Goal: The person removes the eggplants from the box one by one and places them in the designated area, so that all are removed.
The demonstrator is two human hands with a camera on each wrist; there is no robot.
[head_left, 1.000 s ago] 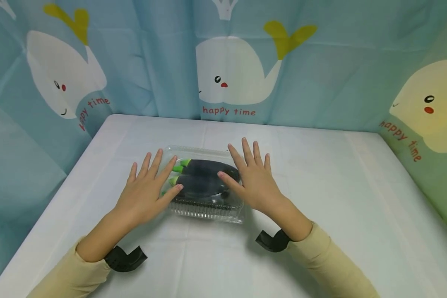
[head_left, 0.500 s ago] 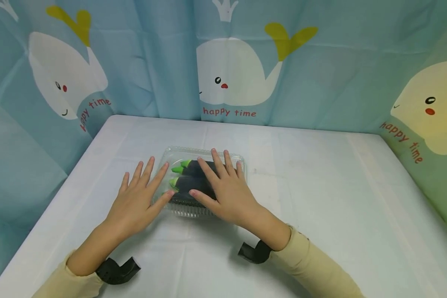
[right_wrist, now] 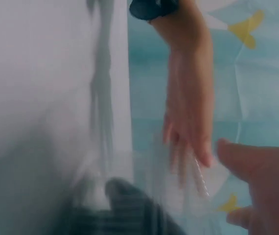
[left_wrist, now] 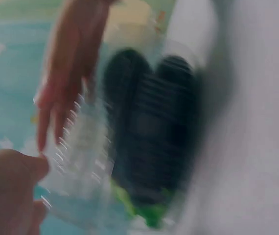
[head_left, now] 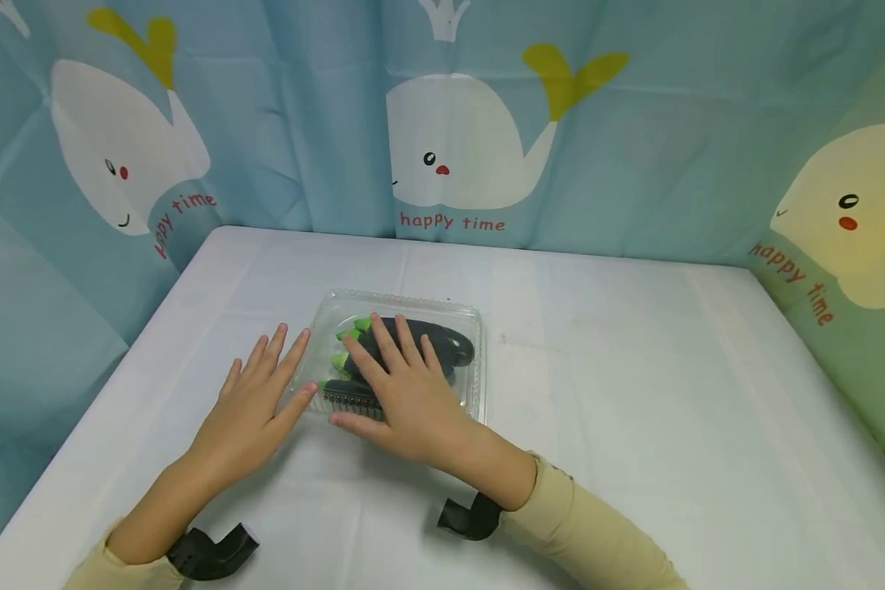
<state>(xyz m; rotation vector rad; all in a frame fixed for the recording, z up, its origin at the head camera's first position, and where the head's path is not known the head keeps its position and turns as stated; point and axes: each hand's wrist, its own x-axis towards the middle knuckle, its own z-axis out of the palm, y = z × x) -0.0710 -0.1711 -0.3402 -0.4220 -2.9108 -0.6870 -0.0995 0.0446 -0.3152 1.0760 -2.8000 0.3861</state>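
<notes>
- Transparent plastic box, one: on the white table, left of its middle.
- Dark eggplants, several: inside the box, green stem ends toward the left.
- Left hand: fingers straight and apart, gripping nothing, at the box's near left corner; contact I cannot tell.
- Right hand: fingers spread, clasping nothing, over the box's near middle; whether it touches, I cannot tell.
- Blue whale-print curtain: far side.

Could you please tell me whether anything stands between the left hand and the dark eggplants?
Yes, the clear plastic container holding the eggplants: its side lies between them and the left hand. Nothing else visible stands in the way.
</notes>
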